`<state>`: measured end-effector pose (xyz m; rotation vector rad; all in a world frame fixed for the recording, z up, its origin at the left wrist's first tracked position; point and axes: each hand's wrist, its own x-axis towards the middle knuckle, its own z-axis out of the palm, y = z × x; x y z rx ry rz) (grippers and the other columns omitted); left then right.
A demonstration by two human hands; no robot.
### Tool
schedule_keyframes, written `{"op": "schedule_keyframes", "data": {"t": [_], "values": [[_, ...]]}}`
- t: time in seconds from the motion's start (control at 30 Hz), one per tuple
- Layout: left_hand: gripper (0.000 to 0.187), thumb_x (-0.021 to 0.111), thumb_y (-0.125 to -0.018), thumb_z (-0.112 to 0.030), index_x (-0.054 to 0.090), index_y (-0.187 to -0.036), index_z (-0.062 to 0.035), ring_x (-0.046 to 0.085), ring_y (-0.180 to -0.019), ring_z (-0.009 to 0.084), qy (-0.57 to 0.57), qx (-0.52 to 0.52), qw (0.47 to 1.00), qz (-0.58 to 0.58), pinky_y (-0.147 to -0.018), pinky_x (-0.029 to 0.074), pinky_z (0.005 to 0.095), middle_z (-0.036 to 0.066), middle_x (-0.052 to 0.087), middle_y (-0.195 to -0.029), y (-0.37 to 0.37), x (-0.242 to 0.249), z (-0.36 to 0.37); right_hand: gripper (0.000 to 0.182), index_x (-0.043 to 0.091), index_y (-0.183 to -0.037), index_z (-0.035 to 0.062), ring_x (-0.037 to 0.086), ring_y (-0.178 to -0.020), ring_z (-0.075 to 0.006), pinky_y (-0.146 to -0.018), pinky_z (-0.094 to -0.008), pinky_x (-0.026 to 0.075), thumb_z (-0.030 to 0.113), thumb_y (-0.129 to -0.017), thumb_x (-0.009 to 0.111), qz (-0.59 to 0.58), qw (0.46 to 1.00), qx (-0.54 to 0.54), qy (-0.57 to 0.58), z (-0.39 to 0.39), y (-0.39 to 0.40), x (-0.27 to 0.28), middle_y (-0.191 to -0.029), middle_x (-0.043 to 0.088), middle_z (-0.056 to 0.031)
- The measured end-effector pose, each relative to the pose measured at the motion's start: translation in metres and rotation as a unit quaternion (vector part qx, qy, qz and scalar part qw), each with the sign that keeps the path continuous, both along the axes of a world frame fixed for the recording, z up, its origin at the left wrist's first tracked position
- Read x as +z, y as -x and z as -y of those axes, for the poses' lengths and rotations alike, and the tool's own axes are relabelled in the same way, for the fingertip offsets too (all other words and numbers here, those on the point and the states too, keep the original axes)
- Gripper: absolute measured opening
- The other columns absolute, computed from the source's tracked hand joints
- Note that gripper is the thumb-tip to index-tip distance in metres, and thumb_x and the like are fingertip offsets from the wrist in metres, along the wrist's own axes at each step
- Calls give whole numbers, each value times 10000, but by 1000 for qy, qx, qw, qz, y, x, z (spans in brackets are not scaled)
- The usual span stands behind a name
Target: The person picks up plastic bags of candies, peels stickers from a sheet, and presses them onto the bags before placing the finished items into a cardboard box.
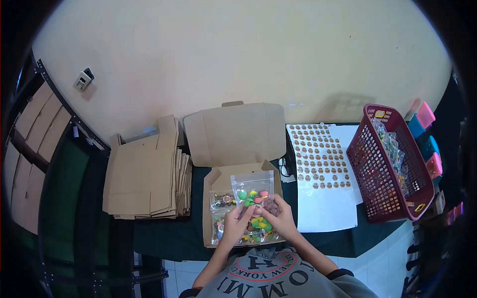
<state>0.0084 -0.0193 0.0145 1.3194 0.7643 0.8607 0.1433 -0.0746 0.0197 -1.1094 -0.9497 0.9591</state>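
Observation:
Between my left hand (237,223) and my right hand (281,218) is a clear zip bag (252,185) of green, yellow, pink and brown candies. Both hands grip its sides, with the thumbs pressed on its front near the middle. The bag is held over an open cardboard box (207,218), whose lid (235,134) stands up behind it. Inside the box, at the left, lie more clear bags of candies (218,224). My hands and the held bag hide part of the box's inside.
Flattened cardboard boxes (139,174) are stacked at the left. Right of the box lies a white sheet with rows of round stickers (320,156). A maroon basket (367,184) holding small bags stands at the right, beside pink and blue plastic items (431,144). A wall is behind.

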Motion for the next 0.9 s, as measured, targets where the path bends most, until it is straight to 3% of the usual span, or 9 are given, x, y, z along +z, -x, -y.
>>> {"op": "schedule_keyframes", "data": {"t": [0.17, 0.37, 0.43, 0.63, 0.9], "values": [[217, 536, -865, -167, 575, -997, 1, 509, -642, 39, -21, -62, 997, -45, -551, 406, 170, 2, 575, -765, 8, -2, -11, 262, 500, -1039, -28, 570, -849, -95, -741, -223, 463, 34, -802, 590, -40, 998, 36, 28, 1, -8, 15, -941, 594, -76], [242, 577, -832, -112, 546, -1041, 5, 535, -698, 54, 45, -72, 996, 3, -606, 449, 193, 20, 587, -864, 4, 14, -3, 234, 509, -1022, -28, 565, -867, -93, -763, -225, 454, 29, -806, 581, -39, 999, 20, 12, -2, -10, 3, -954, 592, -75], [296, 598, -810, -76, 518, -1079, 18, 552, -779, 72, 31, -82, 996, 2, -680, 465, 207, 33, 586, -924, 3, 7, -2, 211, 493, -1017, -13, 550, -852, -76, -760, -216, 450, 22, -819, 558, -22, 999, 18, 18, -1, -10, 4, -927, 576, -41], [344, 603, -799, -51, 489, -1113, 33, 541, -905, 96, 65, -123, 990, 26, -764, 458, 228, 64, 564, -1019, 9, -1, -8, 193, 492, -999, -12, 543, -874, -82, -781, -227, 444, 34, -823, 556, -56, 997, 38, 31, 0, -13, 4, -945, 570, -52], [343, 587, -811, -53, 482, -1127, 27, 551, -899, 102, 83, -110, 990, 36, -744, 474, 230, 60, 568, -1024, 9, -4, -11, 259, 488, -1050, -17, 556, -876, -101, -767, -238, 455, 43, -814, 575, -37, 998, 52, 12, -2, -10, 0, -956, 579, -68]]}}
